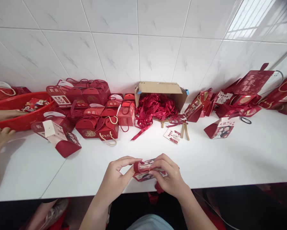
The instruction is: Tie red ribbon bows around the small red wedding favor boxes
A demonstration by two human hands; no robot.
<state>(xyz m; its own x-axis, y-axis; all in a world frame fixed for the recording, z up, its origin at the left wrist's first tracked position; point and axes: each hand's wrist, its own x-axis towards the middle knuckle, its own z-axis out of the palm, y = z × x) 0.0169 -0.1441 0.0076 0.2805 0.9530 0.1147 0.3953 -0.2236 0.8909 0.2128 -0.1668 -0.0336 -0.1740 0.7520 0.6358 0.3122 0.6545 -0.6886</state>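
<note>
At the front edge of the white table (90, 172) I have a small red gift box (144, 175) with cartoon figures printed on it. My left hand (120, 174) grips its left end, thumb in front and fingers over the top. My right hand (168, 174) pinches the upper edge at the right, covering much of that side. A small red piece (159, 187) hangs below my right hand; what it is I cannot make out. Beyond my hands lie a printed card (173, 136) and gold ribbon strips (185, 131).
A cardboard box (157, 87) spills red ribbons (155, 108) against the tiled wall. Several red gift boxes (86, 124) crowd the left; more, including a printed box (221, 129), stand right. Another person's arm (6, 115) reaches into a red basin (9, 125) of sweets.
</note>
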